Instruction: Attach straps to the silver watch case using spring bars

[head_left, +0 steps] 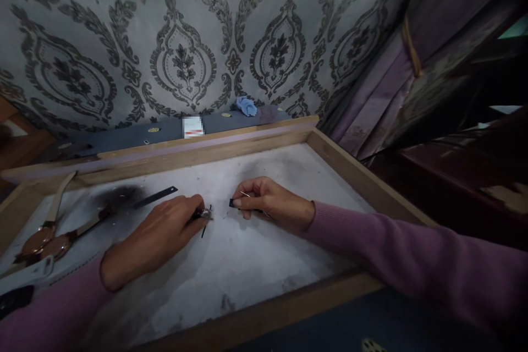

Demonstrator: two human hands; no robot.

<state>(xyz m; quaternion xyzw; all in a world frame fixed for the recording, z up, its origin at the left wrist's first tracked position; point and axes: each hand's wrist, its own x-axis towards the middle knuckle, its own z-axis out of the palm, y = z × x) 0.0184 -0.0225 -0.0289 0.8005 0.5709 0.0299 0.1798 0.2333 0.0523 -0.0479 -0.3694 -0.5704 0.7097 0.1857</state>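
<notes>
Near the middle of the white-lined tray (264, 264), my left hand (160, 231) pinches a small shiny metal piece (207, 213) with dark parts, mostly hidden by the fingers. A thin black sliver (203, 231) shows just below those fingertips. A short gap to the right, my right hand (274, 201) is closed on a small dark flat piece (231, 203), whose end sticks out between thumb and finger. A thin metal pin or tool (245, 193) also shows among its fingers; its exact kind I cannot make out.
Two rose-gold watches (39, 241) with pale straps lie at the tray's left. A dark flat strip (159, 196) with a hole rests behind my left hand. Wooden sides (338, 168) border the tray. Beyond stand a small white box (193, 126) and a crumpled blue cloth (246, 106).
</notes>
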